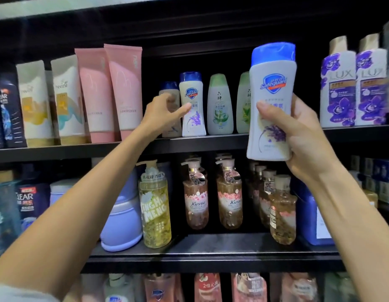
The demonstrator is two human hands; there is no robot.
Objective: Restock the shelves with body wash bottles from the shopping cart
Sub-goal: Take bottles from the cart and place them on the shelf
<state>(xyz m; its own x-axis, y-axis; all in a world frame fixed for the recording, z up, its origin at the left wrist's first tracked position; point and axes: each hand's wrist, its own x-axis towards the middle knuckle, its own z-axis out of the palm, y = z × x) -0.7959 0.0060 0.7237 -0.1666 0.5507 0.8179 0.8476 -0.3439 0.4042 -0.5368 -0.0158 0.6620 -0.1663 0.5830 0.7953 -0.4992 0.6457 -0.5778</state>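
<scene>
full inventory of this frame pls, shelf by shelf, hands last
Held Safeguard bottle: 1, white with blue cap, raised in front of upper shelf.
Shelved Safeguard bottle: 1 clear, white with blue cap, upper shelf; another blue-capped bottle behind the left hand, blurred.
Green-capped bottles: 2, pale green, upper shelf.
Lux bottles: 2, white and purple, upper shelf right.
Pink tubes: 2, upper shelf.
Pantene tubes: 2, white and gold, upper shelf left.
Kustie pump bottles: 2 in front, amber, lower shelf; more behind.
Yellow-green pump bottle: 1, lower shelf.
Lavender tub: 1, lower shelf.
Left hand: touching the shelved bottles.
Right hand: grip round the held bottle.
</scene>
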